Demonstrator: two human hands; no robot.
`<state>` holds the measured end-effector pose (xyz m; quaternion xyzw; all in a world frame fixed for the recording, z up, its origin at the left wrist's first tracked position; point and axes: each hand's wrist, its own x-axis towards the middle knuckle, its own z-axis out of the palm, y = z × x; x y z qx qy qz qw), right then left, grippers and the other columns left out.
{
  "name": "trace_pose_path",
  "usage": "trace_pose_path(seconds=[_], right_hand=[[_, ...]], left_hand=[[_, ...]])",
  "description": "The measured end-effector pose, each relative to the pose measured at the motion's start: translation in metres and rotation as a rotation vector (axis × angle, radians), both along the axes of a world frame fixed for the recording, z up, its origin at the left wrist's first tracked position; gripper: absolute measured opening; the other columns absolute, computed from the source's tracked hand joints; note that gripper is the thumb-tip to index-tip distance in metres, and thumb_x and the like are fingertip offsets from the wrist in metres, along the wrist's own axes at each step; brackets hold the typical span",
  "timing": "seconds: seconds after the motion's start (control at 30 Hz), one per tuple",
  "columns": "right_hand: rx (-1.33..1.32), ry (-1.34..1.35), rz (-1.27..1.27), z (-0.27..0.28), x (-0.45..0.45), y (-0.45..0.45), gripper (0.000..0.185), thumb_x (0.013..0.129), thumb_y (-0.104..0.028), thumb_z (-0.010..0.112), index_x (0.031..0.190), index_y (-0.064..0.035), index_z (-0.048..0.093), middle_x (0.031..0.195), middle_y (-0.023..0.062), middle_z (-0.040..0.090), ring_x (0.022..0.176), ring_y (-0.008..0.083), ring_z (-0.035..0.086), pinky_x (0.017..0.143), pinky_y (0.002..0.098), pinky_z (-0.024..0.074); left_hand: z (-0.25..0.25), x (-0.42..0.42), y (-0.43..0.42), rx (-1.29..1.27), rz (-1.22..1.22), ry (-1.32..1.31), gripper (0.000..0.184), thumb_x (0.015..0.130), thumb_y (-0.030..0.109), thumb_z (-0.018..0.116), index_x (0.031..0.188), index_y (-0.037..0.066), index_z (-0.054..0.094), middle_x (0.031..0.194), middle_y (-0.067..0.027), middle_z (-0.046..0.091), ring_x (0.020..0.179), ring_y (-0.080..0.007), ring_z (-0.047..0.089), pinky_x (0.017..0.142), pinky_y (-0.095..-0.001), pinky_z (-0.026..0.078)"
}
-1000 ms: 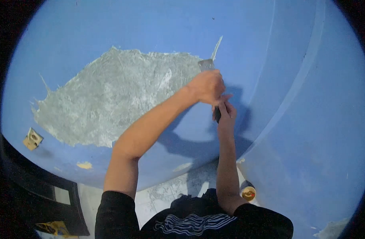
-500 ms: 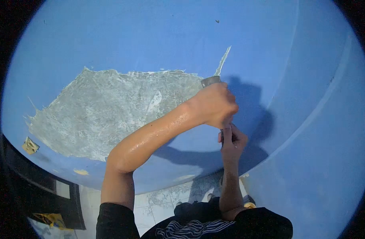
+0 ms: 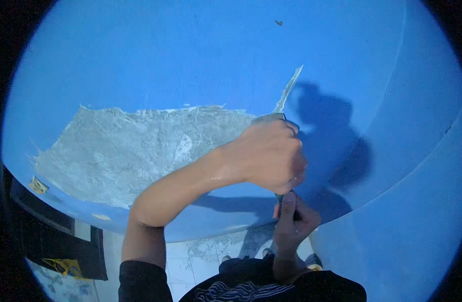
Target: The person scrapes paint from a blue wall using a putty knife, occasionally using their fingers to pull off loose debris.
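A scraper with a dark flat blade [image 3: 271, 118] presses against the blue painted wall [image 3: 201, 55]. My left hand [image 3: 274, 153] is closed round its upper part and covers most of it. Below, my right hand [image 3: 295, 219] grips the dark lower end, thumb along it. The blade edge lies at the right end of a bare grey patch [image 3: 115, 151] with ragged, flaky borders. From just above the blade, a narrow scraped strip [image 3: 290, 90] slants up to the right through the paint.
A beige switch or socket plate [image 3: 38, 185] sits at the wall's lower left. Dark furniture [image 3: 54, 231] with a yellow item [image 3: 67, 267] stands below it. Dust and debris [image 3: 211, 246] lie on the tiled floor. A wall corner runs along the right.
Both hands and the scraper have come lower, towards my body, with the right hand dropping most. The view has shifted slightly and its colour turned a deeper blue.
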<state>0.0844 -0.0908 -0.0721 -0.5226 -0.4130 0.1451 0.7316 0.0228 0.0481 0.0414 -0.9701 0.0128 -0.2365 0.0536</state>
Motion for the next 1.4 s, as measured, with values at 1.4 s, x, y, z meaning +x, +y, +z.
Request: trace_pose_path(seconds=[1.4], right_hand=[[0.018,0.215,0.085,-0.023,-0.032,0.018,0.036,0.099,-0.02,0.055,0.07,0.0013,0.061,0.054,0.0046,0.057,0.041,0.0098,0.047,0.039,0.0254,0.0332]], left_hand=[[0.007,-0.005,-0.001,0.201,0.048,0.262,0.024,0.053,0.033,0.064,0.051,0.009,0.061,0.05,-0.0085,0.056,0.055,-0.0295,0.059,0.047,-0.0402,0.047]])
